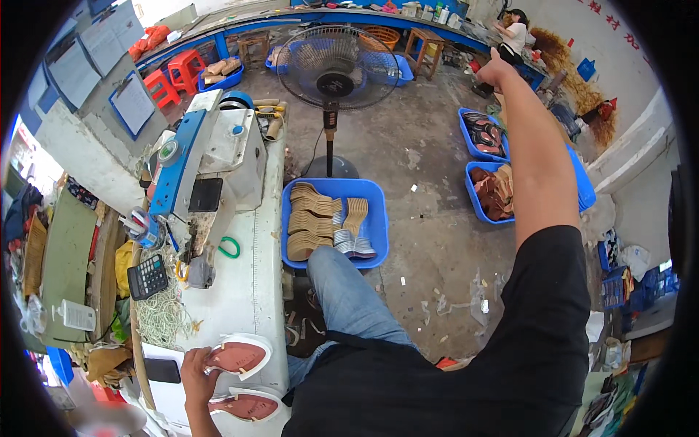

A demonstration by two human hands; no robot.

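Black shirt [451,397] up close, right hand [496,71] outstretched.
Left hand [195,370] grasps a white-rimmed shoe sole [244,357] at the near end of the worktop [251,306]; the right's grip I can't tell.

This is a workshop, by the look of it one where footwear is made. A heavy blue-and-white metal machine, seemingly for sewing [178,171], stands on a long white worktop [249,295] beside a loose tangle of pale green thread [162,318]. Nearer lie white-edged, shoe-shaped pieces with reddish-brown faces [244,357]. A blue rectangular plastic tub [384,218] holds stacked batches of identical tan curved pieces [307,222], and another tub has brown leathery pieces [489,197]. Scraps litter the bare grey concrete floor [437,255]. Beyond a black pedestal fan [335,84], another person [515,35] sits at the long blue-framed worktop [255,28] along the back.
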